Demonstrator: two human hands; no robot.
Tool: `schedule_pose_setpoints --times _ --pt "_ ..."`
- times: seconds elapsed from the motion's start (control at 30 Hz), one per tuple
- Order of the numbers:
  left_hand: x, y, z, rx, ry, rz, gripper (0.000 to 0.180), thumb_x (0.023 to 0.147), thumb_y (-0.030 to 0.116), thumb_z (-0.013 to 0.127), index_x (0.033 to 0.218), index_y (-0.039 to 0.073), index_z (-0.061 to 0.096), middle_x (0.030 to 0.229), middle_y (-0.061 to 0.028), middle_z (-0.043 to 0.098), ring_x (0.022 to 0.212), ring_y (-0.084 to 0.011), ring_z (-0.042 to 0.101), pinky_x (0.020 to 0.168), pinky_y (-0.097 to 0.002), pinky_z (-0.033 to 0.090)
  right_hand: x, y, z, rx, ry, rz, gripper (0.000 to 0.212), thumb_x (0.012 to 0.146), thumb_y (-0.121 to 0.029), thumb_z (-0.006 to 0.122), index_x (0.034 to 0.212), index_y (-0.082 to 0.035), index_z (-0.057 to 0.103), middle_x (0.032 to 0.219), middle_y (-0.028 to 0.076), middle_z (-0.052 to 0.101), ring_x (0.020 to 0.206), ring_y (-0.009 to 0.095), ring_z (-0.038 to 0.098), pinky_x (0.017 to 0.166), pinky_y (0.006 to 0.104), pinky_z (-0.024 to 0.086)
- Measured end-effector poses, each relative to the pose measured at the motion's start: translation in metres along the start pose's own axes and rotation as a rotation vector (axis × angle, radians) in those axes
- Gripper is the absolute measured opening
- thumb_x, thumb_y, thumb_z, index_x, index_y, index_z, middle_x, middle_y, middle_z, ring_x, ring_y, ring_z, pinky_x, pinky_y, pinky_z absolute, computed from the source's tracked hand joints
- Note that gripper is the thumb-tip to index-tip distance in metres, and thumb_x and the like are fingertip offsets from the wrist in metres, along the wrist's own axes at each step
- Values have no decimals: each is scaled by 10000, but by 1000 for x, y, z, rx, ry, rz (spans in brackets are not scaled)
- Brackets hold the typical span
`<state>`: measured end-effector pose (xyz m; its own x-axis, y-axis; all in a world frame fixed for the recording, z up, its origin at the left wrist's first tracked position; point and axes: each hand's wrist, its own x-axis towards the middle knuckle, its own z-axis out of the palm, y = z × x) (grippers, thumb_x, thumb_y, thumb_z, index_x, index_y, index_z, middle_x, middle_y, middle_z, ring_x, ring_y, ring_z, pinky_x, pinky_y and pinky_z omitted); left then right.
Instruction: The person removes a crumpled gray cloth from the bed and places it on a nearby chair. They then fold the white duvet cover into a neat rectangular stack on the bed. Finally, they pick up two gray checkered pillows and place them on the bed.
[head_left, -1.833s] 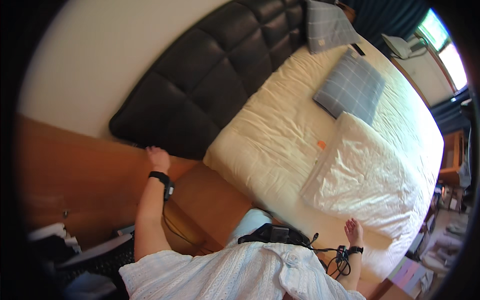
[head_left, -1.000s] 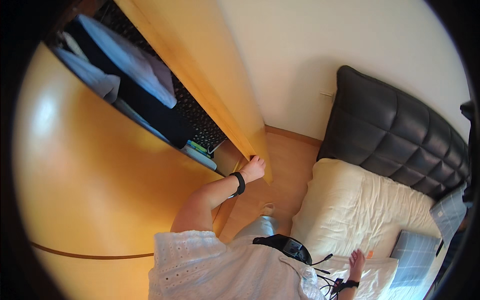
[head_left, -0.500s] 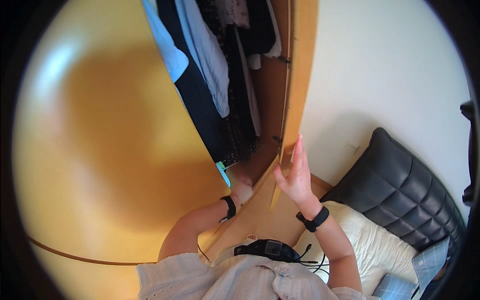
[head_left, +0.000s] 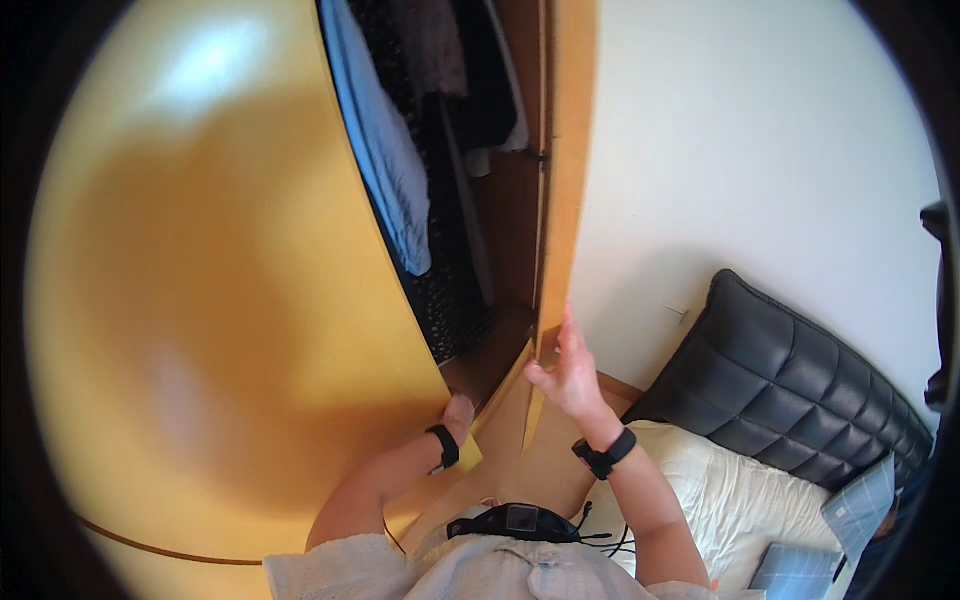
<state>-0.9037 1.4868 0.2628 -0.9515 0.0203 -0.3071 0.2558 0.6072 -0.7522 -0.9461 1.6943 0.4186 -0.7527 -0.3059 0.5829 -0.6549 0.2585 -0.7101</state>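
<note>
A wide yellow wooden wardrobe door (head_left: 220, 330) fills the left side. At its lower free edge is my left hand (head_left: 458, 412), fingers bent around toward the inside and partly hidden. The right wardrobe door (head_left: 567, 180), seen almost edge-on, stands by the white wall. My right hand (head_left: 568, 375) grips its lower part, fingers up along the outer face and thumb at the edge. Between the doors hang clothes: a light blue garment (head_left: 385, 160), a black speckled garment (head_left: 445, 290) and a pinkish one (head_left: 437, 50).
To the right, a black quilted headboard (head_left: 800, 370) leans near the white wall (head_left: 740, 130). A bed with a cream sheet (head_left: 700, 490) and blue checked fabric (head_left: 800, 572) lies below it. Tan floor (head_left: 520, 475) shows between the doors and the bed. A black device with cables (head_left: 520, 520) hangs at my waist.
The left door has swung toward the right door, so the gap is narrower and the dark garment behind it is mostly covered. My left hand has come to the door's edge.
</note>
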Motion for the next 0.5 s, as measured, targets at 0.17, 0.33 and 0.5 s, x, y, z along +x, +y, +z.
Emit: schedule_pose_setpoints --times 0.17,0.33,0.5 --pt "-18 40 20 -283 381 81 157 706 158 519 637 94 644 612 -94 596 591 -229 584 584 -362 427 9 3 18 -5 0 -104 899 678 -161 667 1367 -10 109 1371 233 246 1274 349 250 1031 357 269" --pt "-36 77 17 -241 279 138 177 734 203 522 650 138 663 640 -71 621 594 -224 589 560 -377 411 -31 37 7 -83 -174 -226 694 697 -370 653 1237 -13 403 1214 213 454 1169 349 391 971 385 337" --pt "-65 142 -19 -262 197 310 252 745 325 577 788 90 657 828 -97 630 772 -241 594 674 -415 431 -188 130 -67 -28 -311 253 477 776 -384 578 1116 -51 548 1130 162 536 1119 324 446 919 379 381"
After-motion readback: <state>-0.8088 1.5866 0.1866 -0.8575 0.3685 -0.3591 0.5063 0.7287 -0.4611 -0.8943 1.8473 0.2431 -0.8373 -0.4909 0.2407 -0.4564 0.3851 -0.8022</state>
